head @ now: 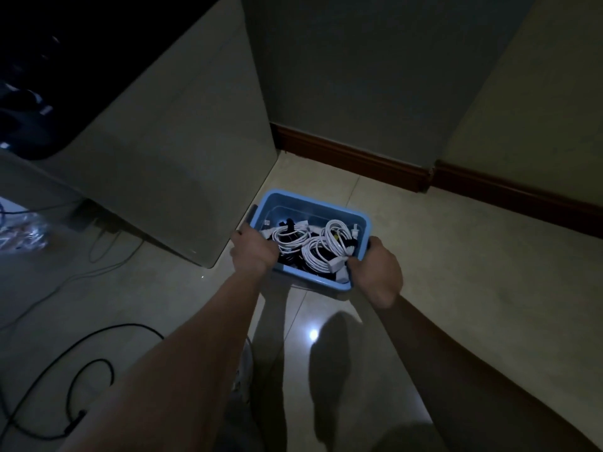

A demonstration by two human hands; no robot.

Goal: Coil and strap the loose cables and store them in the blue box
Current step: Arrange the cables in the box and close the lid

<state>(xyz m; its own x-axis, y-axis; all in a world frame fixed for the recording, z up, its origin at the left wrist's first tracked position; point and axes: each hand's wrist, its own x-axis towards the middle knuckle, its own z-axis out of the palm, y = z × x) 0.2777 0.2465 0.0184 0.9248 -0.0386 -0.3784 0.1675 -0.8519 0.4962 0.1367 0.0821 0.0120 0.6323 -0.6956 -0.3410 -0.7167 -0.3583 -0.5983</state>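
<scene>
Pale glossy floor tiles (456,272) fill a dim corner, edged by a dark reddish skirting board (352,156) under a grey wall (359,76), with a light-coloured cabinet (169,151) standing to the left. Close to that corner is the blue box (313,203), gripped at both ends. The left hand (254,247) is curled over the left end of the rim and the right hand (375,272) over the right end, fingers bent together around the edge; the fingertips are hidden. Whether the box rests on the tiles or is lifted just above them cannot be told. Inside lie coiled white cables (326,243) on top of darker ones. Well apart, at the lower left, a loose black cable (98,363) loops across the floor, and a crinkled clear plastic bag (23,233) lies by the left edge.
</scene>
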